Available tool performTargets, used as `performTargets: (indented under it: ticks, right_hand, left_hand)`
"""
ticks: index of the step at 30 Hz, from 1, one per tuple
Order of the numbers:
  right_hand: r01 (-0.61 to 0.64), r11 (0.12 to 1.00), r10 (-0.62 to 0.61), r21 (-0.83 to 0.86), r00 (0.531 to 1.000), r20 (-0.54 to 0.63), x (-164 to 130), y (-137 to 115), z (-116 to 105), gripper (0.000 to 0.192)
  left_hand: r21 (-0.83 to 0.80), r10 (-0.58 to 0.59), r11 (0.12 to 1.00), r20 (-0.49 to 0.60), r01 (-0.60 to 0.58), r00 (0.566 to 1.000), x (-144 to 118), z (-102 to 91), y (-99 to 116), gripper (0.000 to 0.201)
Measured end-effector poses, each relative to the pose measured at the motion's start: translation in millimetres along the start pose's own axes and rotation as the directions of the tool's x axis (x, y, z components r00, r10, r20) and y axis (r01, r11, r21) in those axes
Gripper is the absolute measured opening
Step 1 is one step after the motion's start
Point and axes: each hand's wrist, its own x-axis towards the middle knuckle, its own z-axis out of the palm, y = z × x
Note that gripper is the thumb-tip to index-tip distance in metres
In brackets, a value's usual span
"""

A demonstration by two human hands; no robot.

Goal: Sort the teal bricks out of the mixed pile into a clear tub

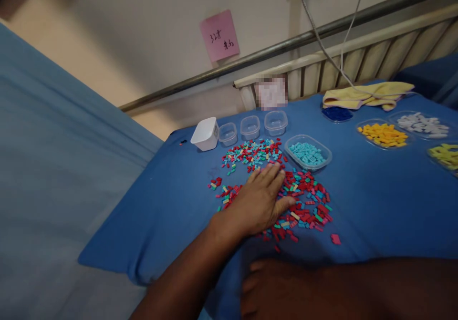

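My left hand [263,197] lies palm down on a spread of small toy building bricks [307,184], mostly red, with teal, green, pink and cream ones. Its fingers are stretched out and the thumb is apart; bricks under the palm are hidden. A second heap of mixed bricks [254,153] lies just beyond my fingertips. To their right stands a clear tub of light-blue bricks [307,154]. At the near edge, in deep shadow, rests what looks like my right hand [272,286], partly cut off by the frame; its grip is unclear. One pink brick [335,239] lies apart.
Behind the bricks stand a white tub [205,134] and clear tubs [249,128]. At right are containers of orange bricks [383,134], white bricks [422,124] and yellow pieces [447,155]. A yellow cloth [361,96] lies near a cable [322,43]. A blue sheet [150,215] covers the surface.
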Motion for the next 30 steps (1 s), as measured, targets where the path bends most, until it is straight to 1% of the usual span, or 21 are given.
performTargets:
  ticks: [2,4,6,8,9,10,11,13,15,16,17,19,24,26,28,30]
  right_hand:
    - [0.08,0.996,-0.079,-0.033,0.997,0.024,0.3,5.4,2.3,0.013]
    - [0.109,0.992,-0.105,-0.069,0.993,0.06,1.5,8.9,4.6,0.015]
    - [0.094,0.992,-0.086,-0.085,0.993,0.083,2.6,9.8,6.7,0.018]
    - [0.094,0.991,-0.088,-0.09,0.993,0.074,2.7,8.7,8.3,0.018]
    - [0.096,0.991,-0.092,-0.09,0.994,0.053,2.2,7.8,8.7,0.018]
    - [0.101,0.991,-0.099,-0.089,0.995,0.029,1.4,7.0,9.0,0.018]
    - [0.104,0.991,-0.104,-0.089,0.995,0.006,0.5,6.3,9.2,0.019]
    - [0.1,0.991,-0.102,-0.09,0.994,-0.026,-1.0,5.8,9.7,0.02]
    - [0.096,0.991,-0.099,-0.091,0.995,-0.028,-1.2,6.5,11.1,0.02]
    - [0.096,0.991,-0.098,-0.089,0.995,-0.021,-0.8,7.1,12.0,0.021]
    - [0.094,0.992,-0.096,-0.088,0.995,-0.015,-0.2,7.7,13.1,0.021]
    - [0.096,0.991,-0.097,-0.088,0.995,-0.009,1.1,8.8,14.9,0.021]
    - [0.11,0.993,-0.11,-0.045,0.994,0.005,0.5,9.7,15.7,0.019]
    - [0.114,0.992,-0.115,-0.049,0.993,-0.013,-1.0,9.8,17.5,0.02]
    - [0.109,0.991,-0.112,-0.072,0.993,-0.035,-2.5,9.7,20.6,0.02]
    - [0.104,0.99,-0.108,-0.093,0.994,-0.035,-3.8,8.9,23.3,0.02]
  left_hand:
    - [0.008,-0.09,0.996,-0.027,0.09,0.996,15.0,3.2,-1.2,0.095]
    - [-0.008,-0.11,0.994,-0.018,0.11,0.994,22.2,7.7,0.7,0.1]
    - [-0.03,-0.04,0.999,0.004,0.04,0.999,20.7,11.4,4.8,0.1]
    - [-0.038,0.045,0.998,0.011,-0.044,0.999,15.4,12.4,6.4,0.096]
    - [-0.033,0.061,0.998,0.003,-0.061,0.998,13.4,11.6,4.5,0.093]
    - [-0.018,0.049,0.999,-0.014,-0.05,0.999,12.5,10.1,0.2,0.09]
    - [0.003,0.011,1.0,-0.038,-0.01,0.999,13.0,8.2,-6.6,0.088]
    - [0.042,-0.11,0.993,-0.093,0.114,0.99,16.0,4.1,-25.8,0.085]
    - [0.047,-0.208,0.975,-0.121,0.215,0.971,17.4,1.1,-46.6,0.084]
    - [0.042,-0.232,0.97,-0.127,0.239,0.964,15.8,0.3,-55.3,0.085]
    - [0.037,-0.24,0.968,-0.127,0.246,0.962,12.1,0.0,-61.9,0.086]
    - [0.033,-0.248,0.967,-0.113,0.253,0.962,-0.9,0.8,-68.6,0.088]
    - [0.024,-0.295,0.955,-0.06,0.296,0.954,-42.5,6.5,-68.8,0.088]
    - [0.008,-0.32,0.947,-0.106,0.322,0.942,-53.7,8.3,-74.0,0.085]
    - [-0.025,-0.348,0.936,-0.21,0.351,0.913,-61.0,8.6,-83.6,0.079]
    - [-0.064,-0.362,0.93,-0.329,0.362,0.872,-65.3,6.6,-94.7,0.068]
